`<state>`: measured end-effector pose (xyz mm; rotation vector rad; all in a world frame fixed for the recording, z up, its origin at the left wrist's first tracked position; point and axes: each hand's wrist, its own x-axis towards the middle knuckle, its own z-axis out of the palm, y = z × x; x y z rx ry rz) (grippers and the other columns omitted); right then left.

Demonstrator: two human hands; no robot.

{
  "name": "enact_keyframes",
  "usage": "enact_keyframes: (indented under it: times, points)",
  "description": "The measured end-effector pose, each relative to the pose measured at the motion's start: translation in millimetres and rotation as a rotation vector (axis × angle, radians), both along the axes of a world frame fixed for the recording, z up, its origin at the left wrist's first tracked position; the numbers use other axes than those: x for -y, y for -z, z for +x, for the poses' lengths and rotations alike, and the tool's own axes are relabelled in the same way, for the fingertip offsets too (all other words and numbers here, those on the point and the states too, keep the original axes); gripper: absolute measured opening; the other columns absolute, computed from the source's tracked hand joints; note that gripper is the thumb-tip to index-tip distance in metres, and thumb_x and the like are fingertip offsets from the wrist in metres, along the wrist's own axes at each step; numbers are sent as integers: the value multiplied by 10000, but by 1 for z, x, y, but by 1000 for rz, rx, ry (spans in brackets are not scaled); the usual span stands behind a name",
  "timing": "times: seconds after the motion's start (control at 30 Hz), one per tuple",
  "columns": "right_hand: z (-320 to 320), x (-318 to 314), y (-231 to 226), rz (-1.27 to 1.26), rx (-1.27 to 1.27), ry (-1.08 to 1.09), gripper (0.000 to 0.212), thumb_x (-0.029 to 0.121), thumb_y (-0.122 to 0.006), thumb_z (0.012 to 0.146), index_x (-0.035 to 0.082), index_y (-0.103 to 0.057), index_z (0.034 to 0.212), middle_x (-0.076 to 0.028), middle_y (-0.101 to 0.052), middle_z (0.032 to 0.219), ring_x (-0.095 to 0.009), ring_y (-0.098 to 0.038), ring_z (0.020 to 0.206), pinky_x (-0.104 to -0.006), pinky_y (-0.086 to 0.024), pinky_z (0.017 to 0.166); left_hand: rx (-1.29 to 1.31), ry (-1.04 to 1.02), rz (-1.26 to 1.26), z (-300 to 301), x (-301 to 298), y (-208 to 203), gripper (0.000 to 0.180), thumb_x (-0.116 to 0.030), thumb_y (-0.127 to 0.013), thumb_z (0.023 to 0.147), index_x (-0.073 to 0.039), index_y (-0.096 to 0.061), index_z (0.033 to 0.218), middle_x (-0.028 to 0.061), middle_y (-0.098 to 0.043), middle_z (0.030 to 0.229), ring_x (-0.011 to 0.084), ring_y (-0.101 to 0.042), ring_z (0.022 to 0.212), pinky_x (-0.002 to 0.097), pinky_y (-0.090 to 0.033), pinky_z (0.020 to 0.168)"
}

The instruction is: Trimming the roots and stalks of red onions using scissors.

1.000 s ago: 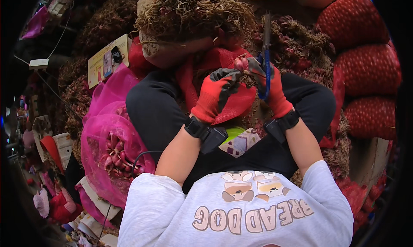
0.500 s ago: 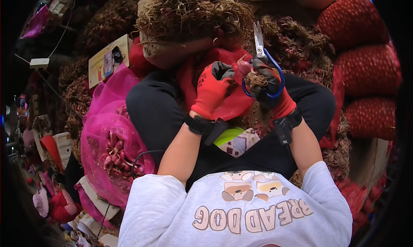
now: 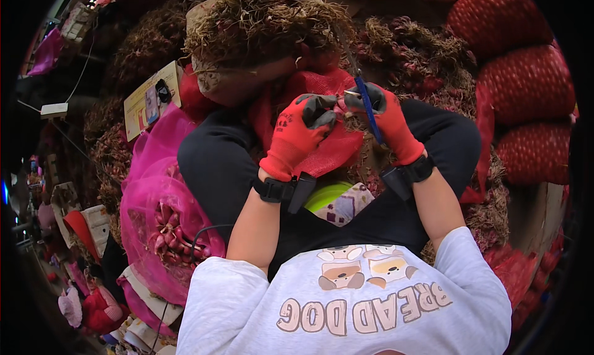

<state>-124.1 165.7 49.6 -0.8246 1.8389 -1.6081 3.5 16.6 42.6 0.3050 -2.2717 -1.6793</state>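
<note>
My two hands, in red gloves with dark grey fingers, meet above my lap. Between their fingertips is a small pink-purple shallot (image 3: 339, 105), mostly covered by the fingers. My left hand (image 3: 297, 127) is closed, its thumb and fingers pinching at the shallot's left side. A pair of blue-handled scissors (image 3: 369, 110) hangs on my right hand (image 3: 388, 121), which is closed round the handle while its fingertips touch the shallot. The handle is seen edge-on, and the blades point away from me, blurred against the dry roots. Beneath the hands lies a red mesh bag (image 3: 322, 154).
A heap of shallots with dry stalks (image 3: 266, 24) tops a pale sack ahead. More bunches (image 3: 421, 64) lie to the right, beside stacked full red mesh sacks (image 3: 526, 80). On the left, a pink mesh bag (image 3: 139, 200) holds loose shallots (image 3: 173, 234); a phone (image 3: 151, 101) rests on a board beyond.
The hands have come together, bringing the shallot from the right hand to the left fingertips. The scissors have turned from face-on to edge-on. The clump of dry roots by the right hand no longer shows.
</note>
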Motion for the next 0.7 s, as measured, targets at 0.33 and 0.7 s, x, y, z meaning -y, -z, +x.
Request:
enact_keyframes:
  times: [0.33, 0.7]
  points:
    - [10, -2, 8, 113, -399, 59, 415, 181, -740, 753, 9, -578, 1094, -81, -666, 873, -103, -622, 803, -279, -489, 740, -77, -178, -481, -4, -25, 9, 214, -79, -674, 681, -77, -575, 871, 95, -537, 870, 309, -576, 793, 404, -468, 653]
    - [17, 6, 37, -63, -38, 270, 289, 109, -673, 808, 9, -606, 1071, -18, -662, 855, -80, -608, 751, -237, -486, 682, 6, -158, -353, 1, -55, 22, 194, -94, -692, 674, -59, -575, 823, 126, -556, 840, 342, -576, 753, 404, -465, 642]
